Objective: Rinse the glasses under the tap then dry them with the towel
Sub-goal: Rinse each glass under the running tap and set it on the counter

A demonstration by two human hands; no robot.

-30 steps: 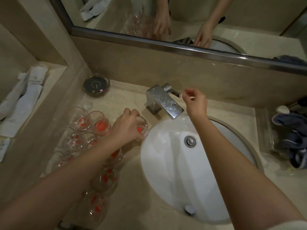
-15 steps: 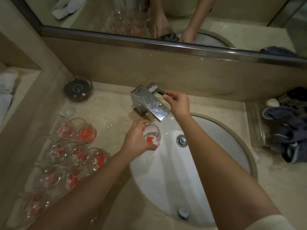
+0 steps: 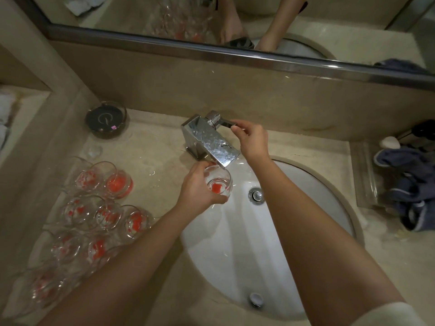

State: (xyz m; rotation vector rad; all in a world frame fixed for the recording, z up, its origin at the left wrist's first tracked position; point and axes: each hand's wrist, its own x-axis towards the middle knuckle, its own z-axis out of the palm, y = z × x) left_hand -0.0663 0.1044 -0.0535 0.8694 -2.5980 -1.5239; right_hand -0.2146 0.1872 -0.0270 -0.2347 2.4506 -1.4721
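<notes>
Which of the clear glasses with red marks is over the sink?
The clear red-marked glass gripped by the left hand under the chrome tap; the others stand on the counter.

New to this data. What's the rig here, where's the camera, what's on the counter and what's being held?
There is no robot: a person works with two bare hands, and the single wide-angle camera sits on their head, looking forward and down at a bathroom counter. The arms come in from the bottom edge.

The left hand grips a small clear glass with red marks, held over the white sink just under the spout of the chrome tap. The right hand has its fingertips at the tap's lever. I cannot tell whether water is running.

On the counter to the left stands a cluster of similar glasses, with a dark round dish behind them. A blue towel lies bunched on the right. The mirror above reflects the hands.
</notes>
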